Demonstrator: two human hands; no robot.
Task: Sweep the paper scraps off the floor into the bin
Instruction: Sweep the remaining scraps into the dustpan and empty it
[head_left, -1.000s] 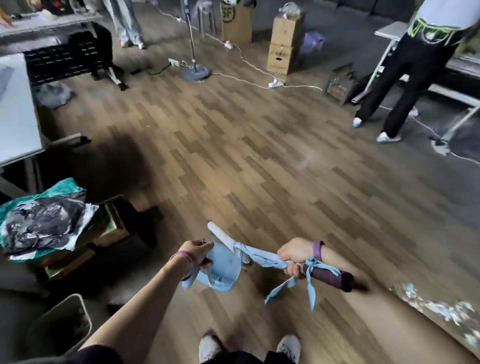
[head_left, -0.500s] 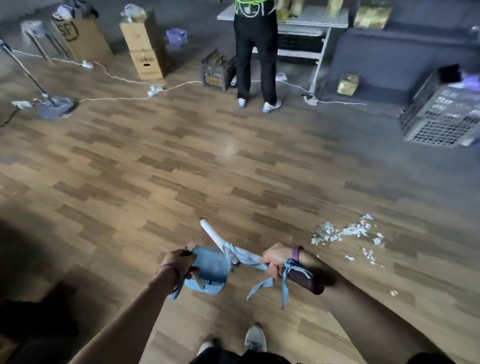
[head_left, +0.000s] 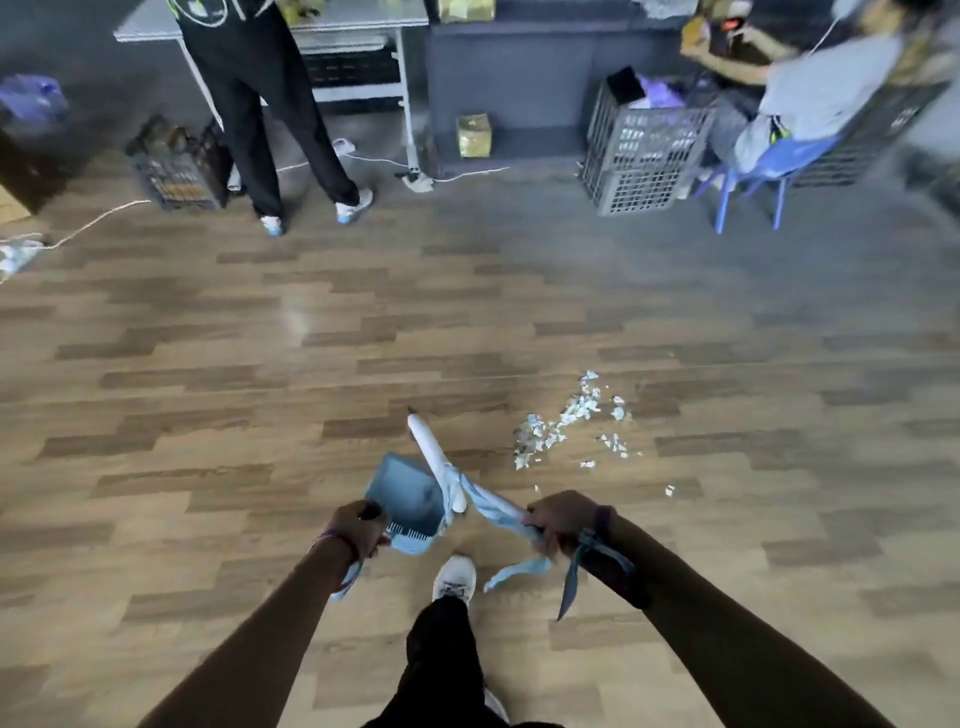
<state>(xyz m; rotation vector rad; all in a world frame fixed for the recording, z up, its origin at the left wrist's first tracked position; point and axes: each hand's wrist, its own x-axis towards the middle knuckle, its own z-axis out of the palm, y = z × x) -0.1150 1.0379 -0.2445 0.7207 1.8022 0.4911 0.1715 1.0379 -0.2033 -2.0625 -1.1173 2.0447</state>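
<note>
Newly ahead: white paper scraps (head_left: 566, 421), near light-blue plastic dustpan (head_left: 405, 493); sweep can start.
L hand (head_left: 358, 525): grips dustpan handle.
R hand (head_left: 558, 519): grips ribbon-tied white broom stick (head_left: 431, 452).

one wide-angle head camera looks forward and down from standing height, wooden floor (head_left: 260, 364) near, grey table (head_left: 150, 28) far ahead.

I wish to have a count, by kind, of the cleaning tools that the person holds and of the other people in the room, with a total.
Dustpan: 1, in the left hand
Broom: 1, in the right hand
Other people: 2, a standing person and a seated person
Total: 4
</note>
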